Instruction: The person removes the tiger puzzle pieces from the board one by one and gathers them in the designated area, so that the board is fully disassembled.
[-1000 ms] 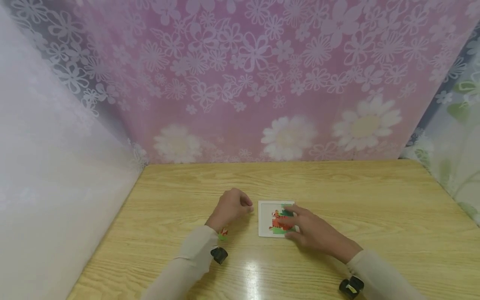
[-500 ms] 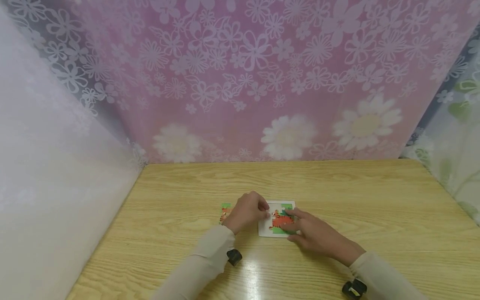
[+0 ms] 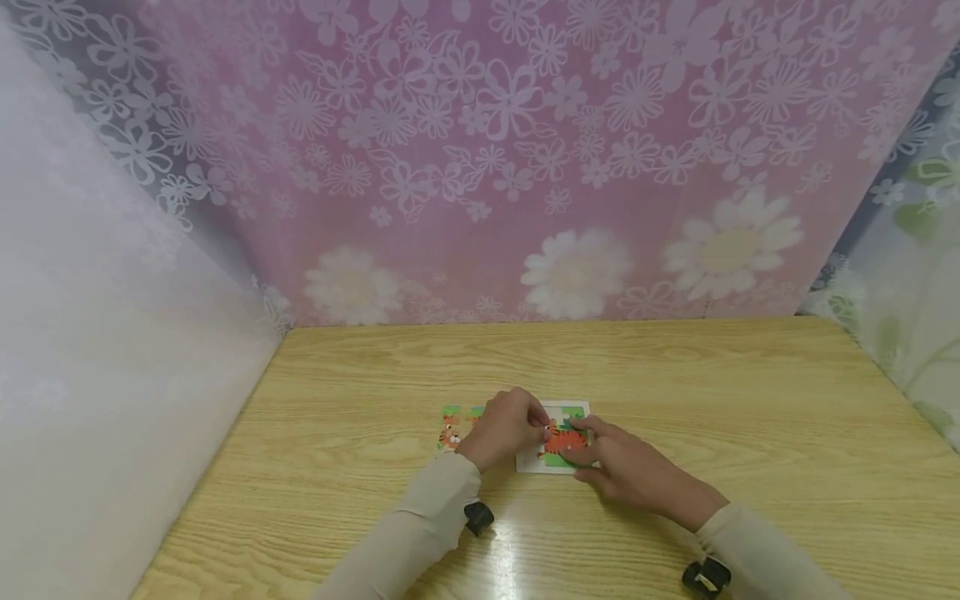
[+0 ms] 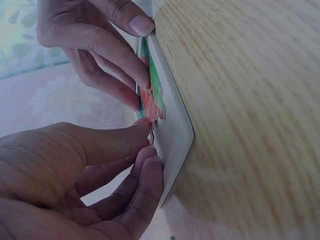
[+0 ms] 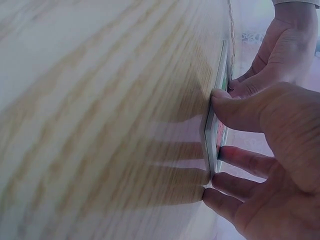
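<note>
In the head view a white-framed jigsaw puzzle board (image 3: 528, 464) lies on the table, its right part filled with red and green tiger-picture pieces (image 3: 566, 442). My left hand (image 3: 506, 429) is over the board's left part, thumb and fingers pinching a small puzzle piece (image 4: 151, 135) at the edge of the placed ones. The fingers hide most of that piece. My right hand (image 3: 633, 467) grips the board at its right side. In the right wrist view, its thumb is on one edge, one fingertip rests on the picture and other fingertips are at the rim.
Loose tiger puzzle pieces (image 3: 450, 429) lie left of the board, partly behind my left hand. The wooden table (image 3: 360, 367) ends at a pink flowered curtain (image 3: 465, 208) behind, with a pale sheet (image 3: 112, 333) along the left side.
My left hand has moved right, from the table beside the board to over its left part, uncovering loose pieces behind it. My right hand stays nearly in place on the board.
</note>
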Demonstrator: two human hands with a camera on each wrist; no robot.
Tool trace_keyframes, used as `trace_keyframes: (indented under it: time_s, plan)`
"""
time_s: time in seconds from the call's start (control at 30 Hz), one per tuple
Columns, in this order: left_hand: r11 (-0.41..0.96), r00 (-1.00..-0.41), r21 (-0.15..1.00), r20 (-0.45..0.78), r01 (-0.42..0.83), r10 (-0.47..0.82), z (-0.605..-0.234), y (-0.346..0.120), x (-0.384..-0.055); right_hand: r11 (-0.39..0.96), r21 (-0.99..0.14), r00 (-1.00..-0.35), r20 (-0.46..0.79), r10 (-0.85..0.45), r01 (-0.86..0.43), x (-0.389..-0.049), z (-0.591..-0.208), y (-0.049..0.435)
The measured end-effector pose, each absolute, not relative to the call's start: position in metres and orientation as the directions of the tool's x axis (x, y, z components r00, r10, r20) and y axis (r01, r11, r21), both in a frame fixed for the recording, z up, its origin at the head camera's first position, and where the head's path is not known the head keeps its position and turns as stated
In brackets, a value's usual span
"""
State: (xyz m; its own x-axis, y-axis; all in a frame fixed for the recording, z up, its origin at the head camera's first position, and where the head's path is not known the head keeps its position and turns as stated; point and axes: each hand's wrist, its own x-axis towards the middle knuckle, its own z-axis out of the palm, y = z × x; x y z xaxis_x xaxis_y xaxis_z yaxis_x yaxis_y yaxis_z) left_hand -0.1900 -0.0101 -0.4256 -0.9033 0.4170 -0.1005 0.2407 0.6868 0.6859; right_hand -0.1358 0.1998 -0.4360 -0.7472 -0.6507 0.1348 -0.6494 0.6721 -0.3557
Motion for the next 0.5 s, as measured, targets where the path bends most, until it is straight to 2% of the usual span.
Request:
trace_keyframes:
  time_s: [0.5]
  plan:
    - [0.688, -0.906, 0.684, -0.092, 0.244, 0.412, -0.4288, -0.0091, -0.192, 0.674, -0.371, -0.755, 0.129, -0.643, -0.638, -0.135, -0.4345, 0.1986]
